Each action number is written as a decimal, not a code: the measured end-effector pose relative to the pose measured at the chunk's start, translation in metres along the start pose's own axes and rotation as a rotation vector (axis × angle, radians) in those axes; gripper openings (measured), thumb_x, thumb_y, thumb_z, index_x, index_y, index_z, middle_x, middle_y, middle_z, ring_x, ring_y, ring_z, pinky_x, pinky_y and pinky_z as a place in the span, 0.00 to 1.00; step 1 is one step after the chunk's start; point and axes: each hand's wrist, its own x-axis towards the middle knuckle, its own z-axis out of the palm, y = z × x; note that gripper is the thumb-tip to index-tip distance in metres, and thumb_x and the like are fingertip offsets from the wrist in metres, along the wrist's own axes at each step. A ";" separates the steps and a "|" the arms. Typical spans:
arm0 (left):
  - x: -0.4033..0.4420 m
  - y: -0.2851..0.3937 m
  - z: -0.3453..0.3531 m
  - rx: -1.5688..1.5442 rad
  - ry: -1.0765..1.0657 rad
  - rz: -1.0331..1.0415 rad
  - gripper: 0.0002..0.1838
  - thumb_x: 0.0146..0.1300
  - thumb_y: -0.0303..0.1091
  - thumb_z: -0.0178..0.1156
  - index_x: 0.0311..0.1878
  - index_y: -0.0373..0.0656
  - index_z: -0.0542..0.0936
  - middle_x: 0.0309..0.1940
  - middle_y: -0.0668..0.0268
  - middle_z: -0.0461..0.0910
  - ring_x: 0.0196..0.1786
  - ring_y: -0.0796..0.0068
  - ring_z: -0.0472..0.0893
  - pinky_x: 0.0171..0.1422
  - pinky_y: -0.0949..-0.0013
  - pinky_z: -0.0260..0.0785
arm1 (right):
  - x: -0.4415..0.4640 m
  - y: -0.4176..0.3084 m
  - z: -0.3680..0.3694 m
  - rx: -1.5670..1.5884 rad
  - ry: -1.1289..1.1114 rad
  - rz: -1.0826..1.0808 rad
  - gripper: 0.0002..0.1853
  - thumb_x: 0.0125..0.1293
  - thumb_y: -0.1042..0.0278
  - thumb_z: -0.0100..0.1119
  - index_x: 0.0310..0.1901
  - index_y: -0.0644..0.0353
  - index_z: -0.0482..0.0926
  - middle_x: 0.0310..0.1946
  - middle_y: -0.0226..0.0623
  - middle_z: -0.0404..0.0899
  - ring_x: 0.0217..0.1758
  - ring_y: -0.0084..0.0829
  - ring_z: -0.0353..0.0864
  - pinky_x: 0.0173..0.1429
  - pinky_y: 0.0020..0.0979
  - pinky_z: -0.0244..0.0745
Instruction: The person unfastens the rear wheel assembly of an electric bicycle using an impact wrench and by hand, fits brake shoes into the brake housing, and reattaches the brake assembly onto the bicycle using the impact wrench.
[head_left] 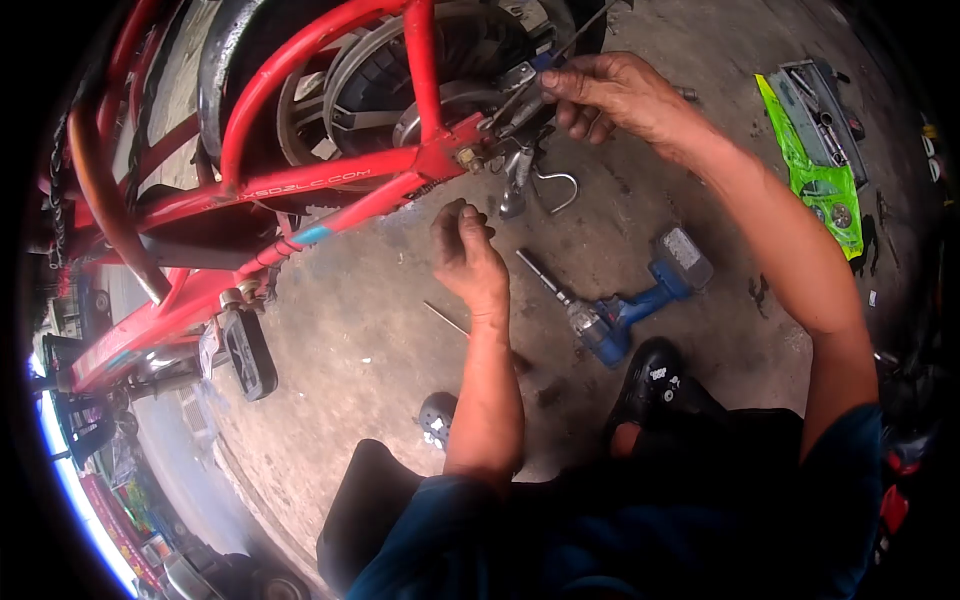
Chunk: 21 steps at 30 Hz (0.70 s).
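So I've got the right hand (600, 98) up by the bike's wheel (430, 65), thumb and fingertips drawn in narrow at a thin metal rod (515, 100); can't tell if it's really gripped. Left hand (468, 250) is loosely curled just below the red bike frame (350, 185), can't tell if anything's in it. Bike's along the floor's upper left edge, blue power tool (610, 322) lies mid-floor, tool tray (822, 120) on a green bag (845, 215) near the right edge.

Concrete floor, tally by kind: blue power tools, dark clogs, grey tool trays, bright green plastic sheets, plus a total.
Blue cordless power tool: 1
Dark clogs with white charms: 2
Grey rectangular tool tray: 1
Bright green plastic sheet: 1
Total: 5
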 end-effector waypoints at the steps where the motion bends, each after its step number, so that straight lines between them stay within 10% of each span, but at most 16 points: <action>1: 0.008 0.008 0.002 -0.006 -0.036 0.006 0.11 0.66 0.31 0.56 0.44 0.32 0.77 0.27 0.65 0.77 0.28 0.78 0.76 0.31 0.74 0.70 | -0.006 -0.002 -0.005 -0.212 -0.036 -0.007 0.23 0.63 0.47 0.62 0.45 0.62 0.80 0.32 0.32 0.81 0.33 0.22 0.79 0.35 0.25 0.75; 5: 0.037 0.015 -0.021 0.010 -0.144 -0.101 0.08 0.64 0.30 0.56 0.40 0.35 0.77 0.24 0.68 0.74 0.24 0.81 0.72 0.27 0.76 0.65 | -0.046 0.035 -0.053 -0.760 0.023 0.200 0.16 0.59 0.58 0.64 0.44 0.61 0.82 0.38 0.42 0.84 0.41 0.37 0.83 0.45 0.36 0.76; 8: 0.022 -0.012 -0.029 0.019 -0.106 -0.270 0.10 0.61 0.32 0.57 0.40 0.35 0.76 0.22 0.68 0.73 0.23 0.81 0.70 0.26 0.76 0.63 | -0.086 0.122 -0.083 -0.653 0.199 0.201 0.26 0.58 0.50 0.68 0.49 0.64 0.78 0.37 0.36 0.82 0.38 0.29 0.81 0.46 0.29 0.77; 16: -0.113 -0.098 -0.028 0.245 -0.280 -0.708 0.24 0.54 0.37 0.69 0.47 0.29 0.74 0.38 0.57 0.80 0.38 0.67 0.78 0.46 0.67 0.70 | -0.160 0.238 0.020 -0.812 0.538 0.384 0.38 0.51 0.36 0.66 0.55 0.60 0.75 0.52 0.50 0.77 0.54 0.48 0.78 0.57 0.42 0.72; 21: -0.128 -0.125 -0.038 0.422 -0.421 -0.534 0.17 0.56 0.31 0.65 0.44 0.30 0.74 0.37 0.57 0.80 0.40 0.65 0.77 0.49 0.64 0.69 | -0.171 0.251 -0.007 -0.372 0.352 0.548 0.31 0.54 0.37 0.64 0.42 0.63 0.82 0.43 0.51 0.81 0.50 0.47 0.80 0.53 0.42 0.73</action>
